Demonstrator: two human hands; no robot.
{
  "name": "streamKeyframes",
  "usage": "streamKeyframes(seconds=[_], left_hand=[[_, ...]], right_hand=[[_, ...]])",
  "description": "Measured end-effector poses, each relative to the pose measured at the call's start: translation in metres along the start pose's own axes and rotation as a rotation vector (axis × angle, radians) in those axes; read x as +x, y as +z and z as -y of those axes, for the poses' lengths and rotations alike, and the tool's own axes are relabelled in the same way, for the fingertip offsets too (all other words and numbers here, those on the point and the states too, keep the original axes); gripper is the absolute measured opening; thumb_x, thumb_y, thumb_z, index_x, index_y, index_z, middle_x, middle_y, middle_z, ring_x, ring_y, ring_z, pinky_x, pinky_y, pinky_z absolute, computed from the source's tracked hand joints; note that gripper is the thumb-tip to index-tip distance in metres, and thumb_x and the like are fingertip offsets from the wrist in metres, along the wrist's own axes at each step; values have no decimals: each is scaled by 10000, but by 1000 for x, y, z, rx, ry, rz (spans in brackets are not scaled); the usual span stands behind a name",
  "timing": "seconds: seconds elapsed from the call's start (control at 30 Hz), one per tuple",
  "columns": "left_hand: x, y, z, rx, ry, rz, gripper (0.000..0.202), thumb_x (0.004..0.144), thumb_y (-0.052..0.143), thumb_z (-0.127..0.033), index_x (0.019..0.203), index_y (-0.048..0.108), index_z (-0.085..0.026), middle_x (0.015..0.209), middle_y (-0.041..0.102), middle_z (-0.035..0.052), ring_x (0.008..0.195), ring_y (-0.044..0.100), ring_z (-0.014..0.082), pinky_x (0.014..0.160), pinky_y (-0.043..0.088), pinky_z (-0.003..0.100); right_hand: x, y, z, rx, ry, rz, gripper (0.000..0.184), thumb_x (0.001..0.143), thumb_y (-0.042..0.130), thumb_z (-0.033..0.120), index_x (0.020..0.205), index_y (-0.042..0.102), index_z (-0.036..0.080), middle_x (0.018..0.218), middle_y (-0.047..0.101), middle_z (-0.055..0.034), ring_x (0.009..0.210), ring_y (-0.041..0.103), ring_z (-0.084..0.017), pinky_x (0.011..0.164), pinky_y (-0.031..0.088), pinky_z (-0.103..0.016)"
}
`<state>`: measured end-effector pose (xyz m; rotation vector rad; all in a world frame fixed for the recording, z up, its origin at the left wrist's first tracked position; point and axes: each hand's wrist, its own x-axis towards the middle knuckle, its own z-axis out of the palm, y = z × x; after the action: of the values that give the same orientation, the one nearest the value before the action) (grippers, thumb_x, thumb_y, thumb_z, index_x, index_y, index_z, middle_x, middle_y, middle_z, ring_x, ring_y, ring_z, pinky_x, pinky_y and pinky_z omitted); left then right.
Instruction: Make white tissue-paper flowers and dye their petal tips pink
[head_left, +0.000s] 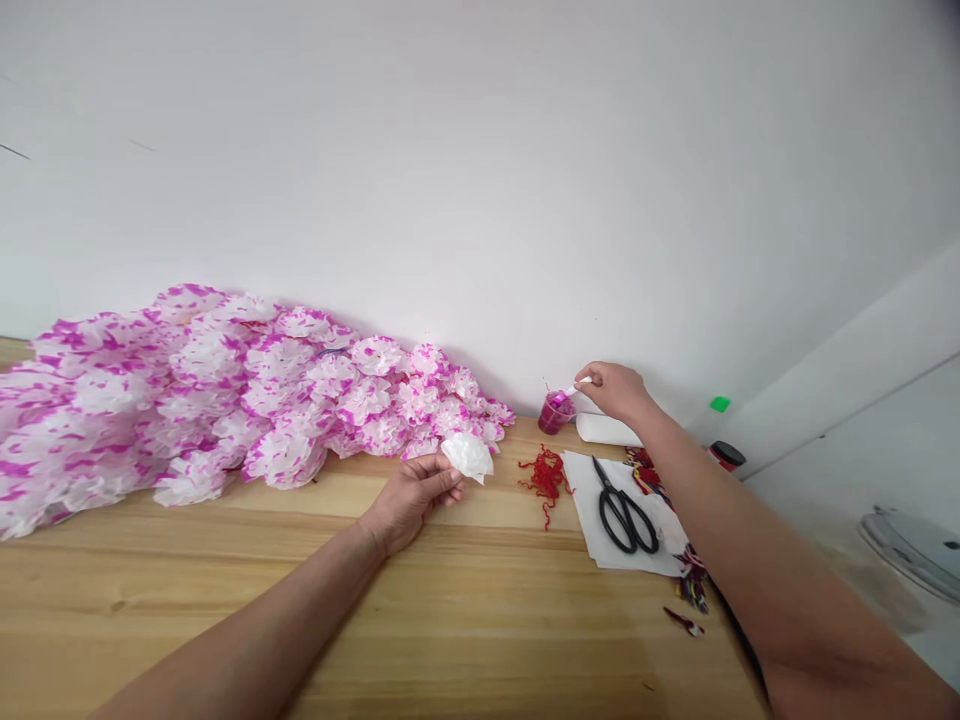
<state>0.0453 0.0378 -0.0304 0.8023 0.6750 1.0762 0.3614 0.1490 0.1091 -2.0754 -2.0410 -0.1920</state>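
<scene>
A plain white tissue paper flower (467, 456) is pinched between the fingers of my left hand (421, 492), just above the wooden table. My right hand (616, 389) grips a short white stick (582, 384) whose lower end reaches into a clear plastic cup of magenta liquid (556, 413). The stick's tip is hidden in the cup, so I cannot tell if it is a brush. Behind my left hand lies a large heap of white tissue flowers with magenta-tinted edges (292, 390).
Red yarn pieces (547, 484) lie between my hands. Black-handled scissors (626, 515) rest on white paper sheets (592, 540). A white roll (606, 429), coloured yarn scraps (694, 585) and a dark-lidded jar (727, 456) are at the right. The wall (480, 180) borders the table's back.
</scene>
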Motion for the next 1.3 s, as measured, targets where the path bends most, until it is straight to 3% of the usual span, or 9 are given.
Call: streamKeyframes(seconds=[0.5, 0.77, 0.87, 0.93, 1.07, 1.17, 1.3], left_hand=[[1, 0, -3, -100, 6, 12, 345, 607, 916, -324, 710, 668, -107, 664, 653, 25, 567, 570, 67, 532, 415, 171], [2, -4, -2, -173, 18, 66, 318, 659, 889, -293, 792, 669, -105, 687, 643, 27, 590, 581, 76, 540, 425, 179], [2, -4, -1, -221, 12, 68, 328, 640, 899, -285, 800, 671, -112, 689, 637, 24, 603, 584, 84, 553, 431, 188], [3, -3, -1, -238, 12, 73, 337, 627, 905, -281, 807, 671, -118, 692, 636, 22, 607, 580, 85, 559, 430, 192], [2, -1, -2, -220, 20, 96, 354, 611, 913, -289, 805, 668, -123, 690, 631, 18, 599, 567, 82, 554, 417, 192], [1, -1, -3, -168, 36, 101, 350, 628, 905, -319, 792, 667, -121, 689, 629, 21, 599, 562, 84, 555, 407, 199], [0, -3, 0, -79, 45, 95, 372, 654, 889, -376, 836, 686, -123, 695, 634, 25, 608, 553, 88, 583, 411, 216]], right_hand=[[-12, 9, -10, -23, 33, -78, 284, 873, 535, 394, 1013, 735, 249, 904, 739, -53, 931, 645, -255, 772, 384, -353], [-24, 8, -13, 69, 114, -129, 228, 816, 574, 361, 907, 740, 233, 815, 719, -54, 845, 636, -262, 778, 411, -387], [-47, 2, -8, 287, 238, -238, 236, 786, 641, 414, 892, 744, 230, 817, 713, -52, 792, 635, -247, 765, 444, -391], [-67, 0, 0, 552, 293, -291, 257, 765, 691, 459, 908, 748, 254, 833, 722, -36, 771, 633, -229, 743, 465, -385], [-108, 5, 26, 1151, 227, -168, 296, 703, 791, 472, 880, 740, 239, 744, 684, -12, 731, 617, -177, 628, 473, -294], [-130, 5, 50, 1302, 128, -134, 312, 705, 820, 461, 903, 748, 230, 744, 674, -13, 706, 592, -148, 580, 450, -254], [-150, -3, 80, 1338, 50, -120, 272, 752, 805, 443, 933, 749, 248, 688, 619, 10, 624, 535, -125, 551, 460, -249]])
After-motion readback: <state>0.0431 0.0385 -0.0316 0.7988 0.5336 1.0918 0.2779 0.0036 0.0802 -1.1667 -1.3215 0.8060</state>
